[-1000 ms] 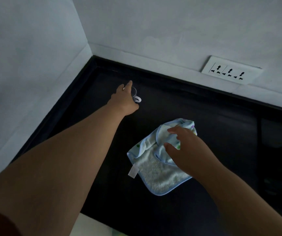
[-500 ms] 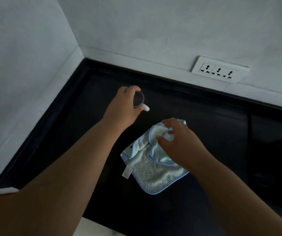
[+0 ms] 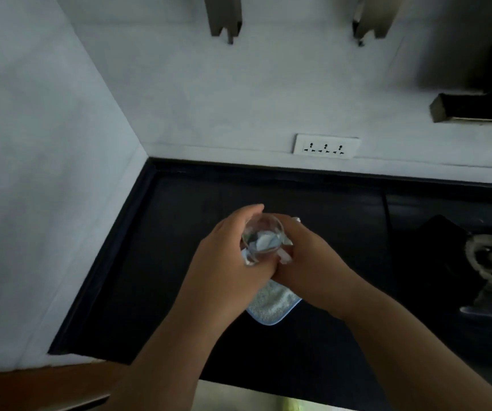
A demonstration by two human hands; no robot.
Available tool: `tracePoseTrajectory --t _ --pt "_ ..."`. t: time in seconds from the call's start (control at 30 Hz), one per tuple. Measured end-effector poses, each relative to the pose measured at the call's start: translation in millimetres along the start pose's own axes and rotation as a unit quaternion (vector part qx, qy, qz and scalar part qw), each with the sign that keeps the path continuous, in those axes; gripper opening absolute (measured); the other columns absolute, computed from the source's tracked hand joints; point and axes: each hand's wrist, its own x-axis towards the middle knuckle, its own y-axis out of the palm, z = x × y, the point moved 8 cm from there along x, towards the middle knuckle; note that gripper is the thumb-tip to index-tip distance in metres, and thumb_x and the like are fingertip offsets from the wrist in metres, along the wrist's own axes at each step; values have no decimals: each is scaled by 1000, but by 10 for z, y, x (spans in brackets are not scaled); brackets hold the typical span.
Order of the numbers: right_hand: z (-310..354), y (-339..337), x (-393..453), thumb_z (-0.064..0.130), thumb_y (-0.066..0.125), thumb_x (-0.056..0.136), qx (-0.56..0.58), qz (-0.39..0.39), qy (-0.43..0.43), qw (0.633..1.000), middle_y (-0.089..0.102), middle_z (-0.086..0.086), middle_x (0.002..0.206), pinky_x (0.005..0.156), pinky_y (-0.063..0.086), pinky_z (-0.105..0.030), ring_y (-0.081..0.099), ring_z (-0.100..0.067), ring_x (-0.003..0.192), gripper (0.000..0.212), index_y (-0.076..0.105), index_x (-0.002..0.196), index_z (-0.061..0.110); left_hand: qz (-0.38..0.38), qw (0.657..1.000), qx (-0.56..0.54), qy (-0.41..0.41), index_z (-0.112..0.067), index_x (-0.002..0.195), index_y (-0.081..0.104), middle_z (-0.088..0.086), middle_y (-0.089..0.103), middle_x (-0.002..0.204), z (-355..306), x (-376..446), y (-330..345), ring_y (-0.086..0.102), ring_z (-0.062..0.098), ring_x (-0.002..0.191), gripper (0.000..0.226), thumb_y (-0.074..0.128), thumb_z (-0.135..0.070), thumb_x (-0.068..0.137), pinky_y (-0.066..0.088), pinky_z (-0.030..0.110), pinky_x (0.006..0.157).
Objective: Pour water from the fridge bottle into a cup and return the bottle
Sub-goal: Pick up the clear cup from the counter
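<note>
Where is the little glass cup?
In the head view, the glass cup is mid-frame above the black counter, held in the left hand, with the blue cloth below it.

Clear, see-through glass on the cup (image 3: 264,239), pale blue and white showing through it. Light blue on the cloth (image 3: 271,304), a nubbly white-grey weave across its middle, a smooth blue band at the hem. Black and glossy on the counter (image 3: 179,262), edge to edge. Plain white on the wall (image 3: 209,93). White too on the socket plate (image 3: 325,145), dotted with a row of small black holes. Dull metal grey on the brackets (image 3: 224,16) above.
</note>
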Motion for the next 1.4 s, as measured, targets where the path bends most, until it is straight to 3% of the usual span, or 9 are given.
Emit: tracePoseTrajectory --t 0.2,0.33,0.53,0.6,0.73,0.87,1.07,1.2,1.4 --pt "150 -263 -645 15 85 82 43 -86 29 995 73 16 116 91 59 -28 71 2 103 58 61 130 38 90 995 -5 42 -46 148 47 -21 61 138 -496 -289 -9 61 -3 120 73 83 -29 87 53 20 100" --pt "354 -381 -1061 16 85 81 49 -149 31 987 74 15 113 92 62 -35 72 -2 102 56 62 128 37 110 989 12 98 -44 150 46 -19 61 139 -843 -474 -12 60 -4 117 74 81 -27 88 44 8 91" --pt "548 -486 -1853 20 84 79 22 -261 49 964 73 21 106 86 62 -28 70 5 95 53 64 123 41 175 972 -17 157 -50 148 46 -26 63 133 -1184 -888 101 61 -14 109 73 82 -38 86 45 0 82" --pt "556 -547 -2164 19 83 79 29 -306 58 950 74 20 107 86 62 -27 70 5 95 53 65 123 42 199 963 -37 180 -52 146 47 -29 65 129 -1316 -1028 186 62 -14 110 71 82 -44 84 50 8 92" --pt "469 -668 -2814 18 84 77 46 -381 90 919 75 17 108 90 62 -36 72 -1 98 56 64 125 40 278 935 -91 200 -42 143 54 -21 69 127 -1598 -1387 536 67 -5 114 66 83 -31 86 57 28 101" --pt "321 -802 -3503 21 85 77 63 -439 120 888 73 23 107 88 63 -31 71 2 98 58 63 125 45 344 903 -97 238 -38 144 56 -22 69 124 -1961 -1795 953 66 -10 112 62 82 -27 88 56 21 99" --pt "15 -1030 -4433 16 85 79 105 -506 130 846 72 20 108 83 63 -26 70 3 96 58 63 123 46 415 859 -69 292 -45 136 57 -26 68 121 -2515 -2388 1560 67 -12 107 55 81 -38 88 56 13 91" --pt "-303 -1258 -4944 13 85 78 127 -532 141 825 71 13 116 89 63 -39 72 -12 105 60 63 122 46 445 839 -55 307 -45 134 57 -24 68 122 -2839 -2706 2059 68 -9 106 54 82 -39 87 57 17 93" --pt "-727 -1656 -5827 11 87 78 153 -572 136 794 72 11 119 90 63 -39 74 -12 103 58 64 125 38 477 812 -37 334 -44 132 58 -19 69 123 -3347 -3293 2885 70 -3 106 54 82 -44 84 59 25 94"
